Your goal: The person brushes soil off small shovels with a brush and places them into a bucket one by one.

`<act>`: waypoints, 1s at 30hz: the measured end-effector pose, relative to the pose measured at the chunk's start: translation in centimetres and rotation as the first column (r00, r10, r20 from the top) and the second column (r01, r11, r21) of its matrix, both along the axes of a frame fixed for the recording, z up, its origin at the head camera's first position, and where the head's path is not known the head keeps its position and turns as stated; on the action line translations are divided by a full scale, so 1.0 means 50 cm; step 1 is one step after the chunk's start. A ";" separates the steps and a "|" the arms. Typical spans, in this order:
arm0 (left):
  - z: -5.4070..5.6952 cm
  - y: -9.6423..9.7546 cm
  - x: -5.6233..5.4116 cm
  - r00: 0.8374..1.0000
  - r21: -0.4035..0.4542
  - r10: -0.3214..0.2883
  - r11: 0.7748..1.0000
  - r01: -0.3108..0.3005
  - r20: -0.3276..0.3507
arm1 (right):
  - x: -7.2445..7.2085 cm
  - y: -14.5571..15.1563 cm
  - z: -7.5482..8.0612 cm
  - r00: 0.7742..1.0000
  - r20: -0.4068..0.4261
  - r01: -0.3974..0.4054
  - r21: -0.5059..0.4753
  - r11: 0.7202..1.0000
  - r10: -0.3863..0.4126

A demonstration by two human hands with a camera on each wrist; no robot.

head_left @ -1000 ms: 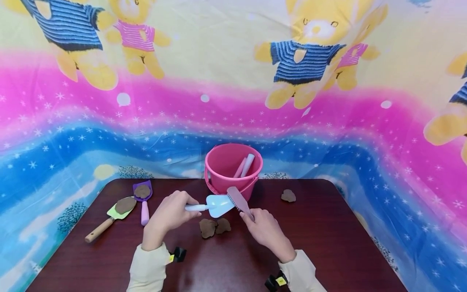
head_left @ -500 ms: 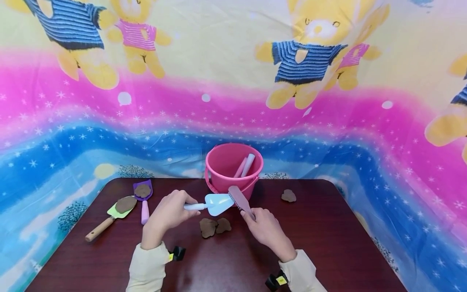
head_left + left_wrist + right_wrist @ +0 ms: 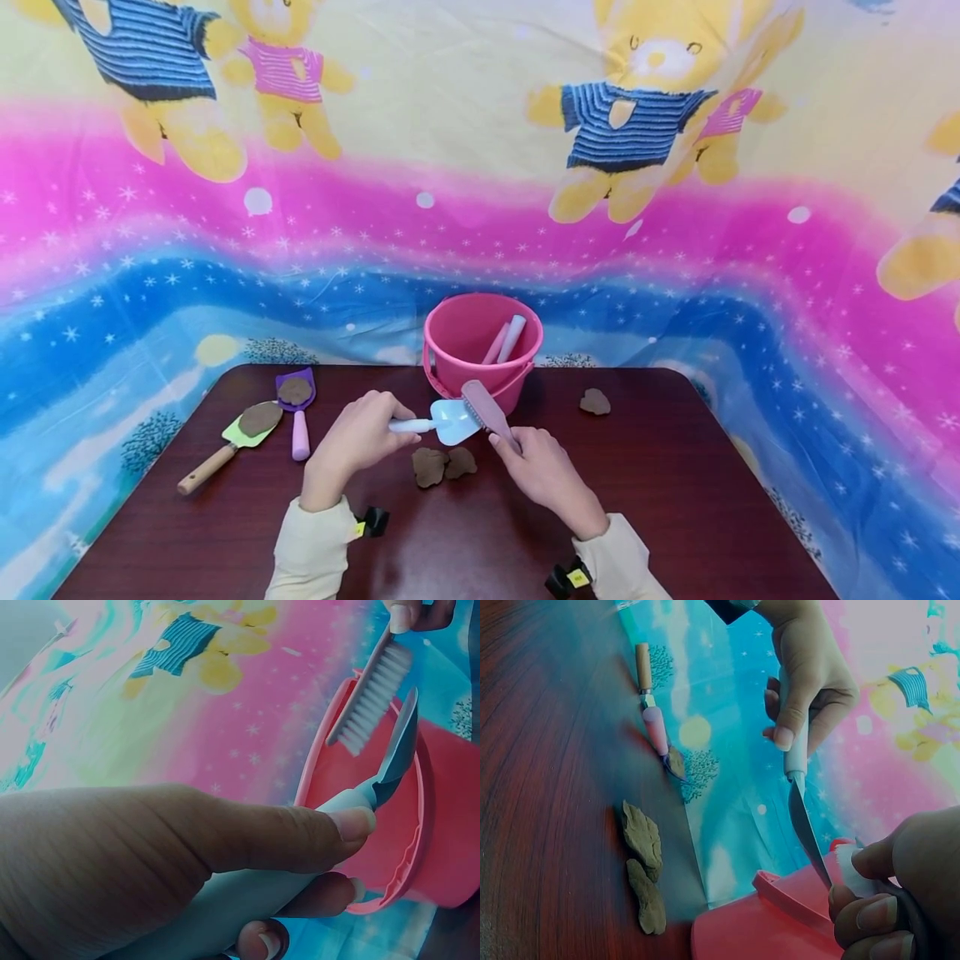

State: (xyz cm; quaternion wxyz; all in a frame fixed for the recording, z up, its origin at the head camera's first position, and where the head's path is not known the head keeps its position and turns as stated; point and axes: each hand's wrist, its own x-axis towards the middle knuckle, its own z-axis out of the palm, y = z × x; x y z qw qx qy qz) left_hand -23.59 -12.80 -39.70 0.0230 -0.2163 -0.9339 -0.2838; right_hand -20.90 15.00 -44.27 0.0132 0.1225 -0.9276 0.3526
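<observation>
My left hand grips the handle of a light blue toy shovel, its blade pointing right. A mauve brush is held in my right hand, with its white bristles facing the blade. In the head view the brush head overlaps the blade's right edge; I cannot tell whether they touch. Both tools are in front of a pink bucket, above the table. Nearer to me, two brown clay-like lumps lie side by side on the tabletop below the shovel.
Pink and pale handles stick up inside the bucket. On the left lie a green trowel with a wooden handle and a purple shovel, each bearing a brown lump. Another brown lump sits right of the bucket. A printed cloth hangs behind the table.
My left hand has shifted slightly right with the shovel, whose blade looks more foreshortened. The brush head has moved a little left over the blade. The lumps and bucket stay put.
</observation>
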 end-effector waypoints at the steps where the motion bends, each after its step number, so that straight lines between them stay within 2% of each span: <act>1: -0.001 0.002 0.000 1.000 -0.001 -0.002 1.000 0.002 0.002 | 0.000 0.000 -0.001 1.000 0.001 -0.004 -0.001 1.000 0.004; 6: -0.005 0.012 0.001 1.000 -0.006 -0.014 1.000 0.014 0.014 | 0.004 -0.003 -0.004 0.999 -0.001 -0.036 0.001 0.999 0.036; 20: -0.008 0.033 0.004 1.000 -0.023 -0.019 1.000 0.018 -0.022 | 0.015 -0.023 -0.005 0.983 -0.008 -0.186 -0.008 0.983 0.186; 25: -0.006 0.035 0.005 0.999 -0.017 -0.012 1.000 0.011 -0.031 | 0.016 -0.026 -0.004 0.979 0.019 -0.205 0.000 0.979 0.205; 30: -0.004 0.033 0.005 1.000 -0.017 -0.006 1.000 0.006 -0.022 | 0.014 -0.025 -0.009 0.981 0.042 -0.190 0.016 0.982 0.190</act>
